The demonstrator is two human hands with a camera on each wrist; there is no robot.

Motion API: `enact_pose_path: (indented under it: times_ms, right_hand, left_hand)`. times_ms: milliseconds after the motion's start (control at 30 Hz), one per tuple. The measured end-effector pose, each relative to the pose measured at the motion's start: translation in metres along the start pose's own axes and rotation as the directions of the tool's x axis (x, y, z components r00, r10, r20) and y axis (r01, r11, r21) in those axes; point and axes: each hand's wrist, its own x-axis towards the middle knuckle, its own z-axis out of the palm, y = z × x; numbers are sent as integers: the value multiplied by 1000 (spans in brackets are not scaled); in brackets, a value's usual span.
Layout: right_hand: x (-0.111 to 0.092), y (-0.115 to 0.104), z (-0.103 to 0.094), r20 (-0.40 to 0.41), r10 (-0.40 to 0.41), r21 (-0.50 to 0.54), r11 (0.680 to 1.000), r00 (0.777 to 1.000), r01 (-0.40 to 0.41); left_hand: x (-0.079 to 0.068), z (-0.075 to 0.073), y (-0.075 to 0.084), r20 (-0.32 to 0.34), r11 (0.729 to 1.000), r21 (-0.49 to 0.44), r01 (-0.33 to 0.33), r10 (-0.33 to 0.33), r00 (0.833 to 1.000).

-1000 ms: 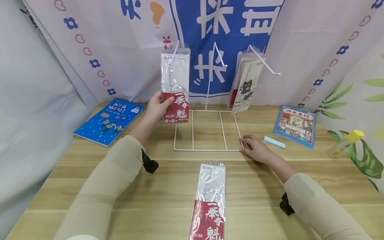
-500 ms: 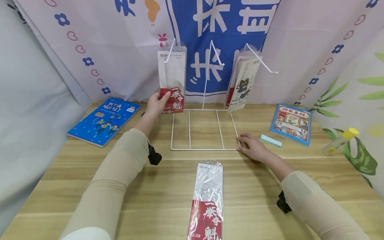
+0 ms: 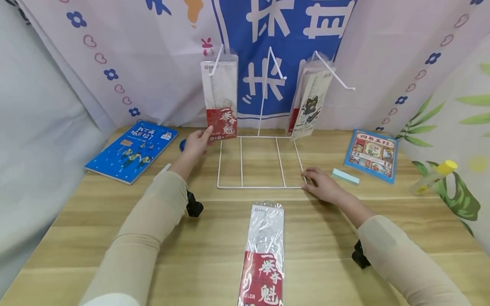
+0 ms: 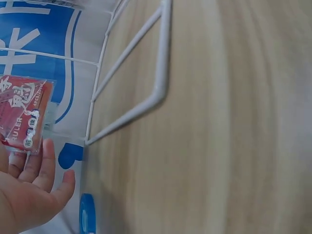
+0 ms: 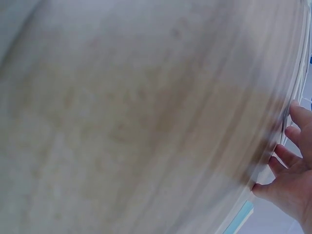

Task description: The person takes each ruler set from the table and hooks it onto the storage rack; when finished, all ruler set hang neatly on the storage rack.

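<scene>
A ruler set in a clear sleeve with a red lower part point(image 3: 223, 93) hangs from the left hook of a white wire display rack point(image 3: 262, 187). My left hand point(image 3: 196, 144) is at its lower left edge; in the left wrist view its fingers point(image 4: 47, 165) are extended beside the pack, not curled round it. My right hand point(image 3: 323, 185) holds the rack's front right base corner, thumb and fingertips at the wire. More ruler sets point(image 3: 311, 97) hang on the right hook, a cat design in front. Another red-and-white ruler set point(image 3: 264, 242) lies on the table before the rack.
A blue book point(image 3: 132, 153) lies at left, with a blue round object point(image 3: 182, 145) near it. At right are a picture-covered book point(image 3: 372, 155), a pale blue bar point(image 3: 346, 176) and a yellow-capped glue stick point(image 3: 434, 177). A printed cloth hangs behind.
The hanging ruler set has moved back along the left hook. My left hand followed it, then its grip loosened and it drew down to the pack's edge. The right hand stays at the corner.
</scene>
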Motion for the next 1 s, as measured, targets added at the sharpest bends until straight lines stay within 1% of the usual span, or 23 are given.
enact_pose_path:
  times_ms: [100, 200, 267, 333, 400, 433, 500, 600, 633, 667, 700, 733, 800, 867, 967, 1000]
  right_hand:
    - [2, -1, -1, -2, -4, 3, 1000, 1000, 4]
    - [2, -2, -1, 7, -4, 2, 1000, 1000, 4]
    - [1, -2, 0, 13, -2, 4, 1000, 1000, 1]
    - [1, -2, 0, 18, -2, 3, 1000, 1000, 2]
    - [1, -2, 1, 21, 2, 3, 1000, 1000, -2]
    - [1, -2, 0, 20, 4, 2, 1000, 1000, -4]
    - [0, -2, 0, 17, 5, -2, 1000, 1000, -5]
    - [1, -3, -1, 11, 0, -4, 1000, 1000, 0]
    - [1, -3, -1, 10, -5, -7, 1000, 1000, 5]
    - [1, -3, -1, 11, -10, -9, 1000, 1000, 10]
    - [0, -4, -1, 13, -15, -9, 1000, 1000, 15]
    - [0, -4, -1, 18, -15, -9, 1000, 1000, 15]
    - [-1, -5, -1, 23, -16, -11, 1000, 1000, 16]
    - [-2, -6, -1, 29, -9, -7, 1000, 1000, 9]
    - [-3, -7, -1, 36, 1, -5, 1000, 999, -1]
    - [-2, -7, -1, 38, 3, -6, 1000, 999, -3]
  left_hand:
    - [-2, -2, -5, -6, 1000, -17, -9, 9, 1000]
    - [-10, -5, -7, -1, 1000, -11, -8, 8, 1000]
    - [-18, -6, -8, 29, 999, 23, -38, 37, 999]
    - [-29, -5, -10, 84, 994, 73, -86, 80, 993]
    - [-46, -3, -11, 171, 977, 151, -148, 122, 978]
    - [-56, 0, -12, 222, 966, 185, -182, 139, 965]
    - [-79, 8, -13, 312, 938, 246, -245, 163, 936]
    - [-116, 21, -14, 421, 884, 329, -331, 176, 890]
    - [-128, 26, -15, 449, 855, 368, -365, 180, 875]
    - [-141, 30, -16, 470, 826, 410, -386, 172, 866]
    - [-153, 34, -17, 490, 801, 448, -397, 152, 858]
    - [-164, 38, -19, 508, 771, 488, -409, 131, 852]
    - [-185, 44, -20, 536, 688, 573, -446, 98, 839]
    - [-202, 51, -19, 547, 580, 651, -490, 89, 832]
    - [-219, 63, -19, 548, 413, 731, -544, 122, 828]
    - [-223, 67, -19, 545, 370, 749, -550, 129, 829]
